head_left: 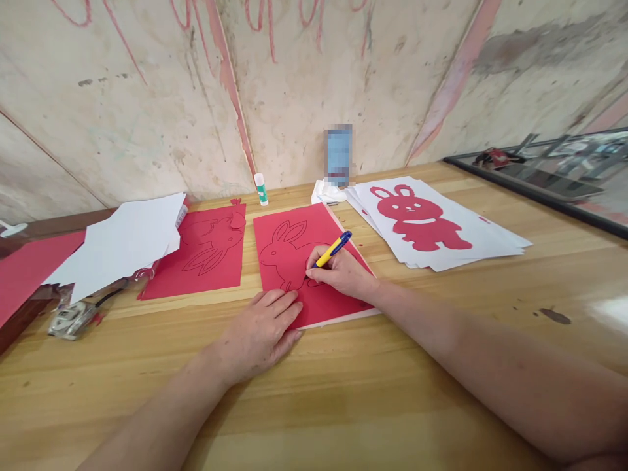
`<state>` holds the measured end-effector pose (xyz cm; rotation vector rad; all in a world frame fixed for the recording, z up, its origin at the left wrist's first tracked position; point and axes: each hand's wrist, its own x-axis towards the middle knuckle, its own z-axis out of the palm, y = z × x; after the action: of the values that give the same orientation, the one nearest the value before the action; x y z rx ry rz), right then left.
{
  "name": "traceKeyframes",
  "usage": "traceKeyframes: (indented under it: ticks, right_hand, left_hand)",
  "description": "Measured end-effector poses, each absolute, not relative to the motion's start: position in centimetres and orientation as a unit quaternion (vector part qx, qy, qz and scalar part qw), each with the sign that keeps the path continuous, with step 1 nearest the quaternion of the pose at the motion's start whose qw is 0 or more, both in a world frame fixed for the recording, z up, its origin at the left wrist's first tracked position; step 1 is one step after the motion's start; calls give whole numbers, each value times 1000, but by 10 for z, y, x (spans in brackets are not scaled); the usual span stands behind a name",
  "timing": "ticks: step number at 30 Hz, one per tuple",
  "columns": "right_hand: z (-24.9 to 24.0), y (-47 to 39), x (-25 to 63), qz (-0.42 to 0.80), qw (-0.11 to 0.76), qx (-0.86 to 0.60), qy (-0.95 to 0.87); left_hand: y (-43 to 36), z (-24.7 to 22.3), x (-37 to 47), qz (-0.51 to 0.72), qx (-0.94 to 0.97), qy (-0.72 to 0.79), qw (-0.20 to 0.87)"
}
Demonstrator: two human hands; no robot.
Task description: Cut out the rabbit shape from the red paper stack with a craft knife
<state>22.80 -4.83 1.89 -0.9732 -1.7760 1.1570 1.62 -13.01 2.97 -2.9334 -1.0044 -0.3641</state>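
Observation:
A sheet of red paper (338,304) lies on the wooden table in front of me, with a rabbit outline drawn on it in dark lines. In my right hand (343,269) is a yellow and blue pen (333,250), tilted up to the right, its tip low on the rabbit's body. My left hand (267,324) rests flat over the sheet's lower left corner, fingers stretched out and holding nothing. To the left is a second red sheet (220,265) with another rabbit outline, partly covered by white paper.
A glue stick (261,190) stands near the wall. At the right lies a white paper stack (490,242) with a red rabbit cutout (422,219). White sheets (127,232) and a clear-wrapped item (73,317) sit left. A black-framed glass panel (554,176) is far right.

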Motion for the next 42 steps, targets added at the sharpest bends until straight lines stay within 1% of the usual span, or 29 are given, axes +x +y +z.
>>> traceKeyframes:
  ticks: [10, 19, 25, 42]
  right_hand:
    - [16, -47, 230, 426, 389, -386, -719]
    - [19, -49, 230, 455, 376, -376, -714]
    - [17, -48, 230, 438, 378, -382, -721]
    - [19, -49, 231, 474, 376, -363, -708]
  left_hand:
    - [-130, 27, 15, -140, -937, -320, 0]
    - [-129, 27, 15, -125, -941, -316, 7]
    - [-129, 26, 15, -140, -938, -316, 1]
    - [-128, 28, 13, -127, -943, -307, 32]
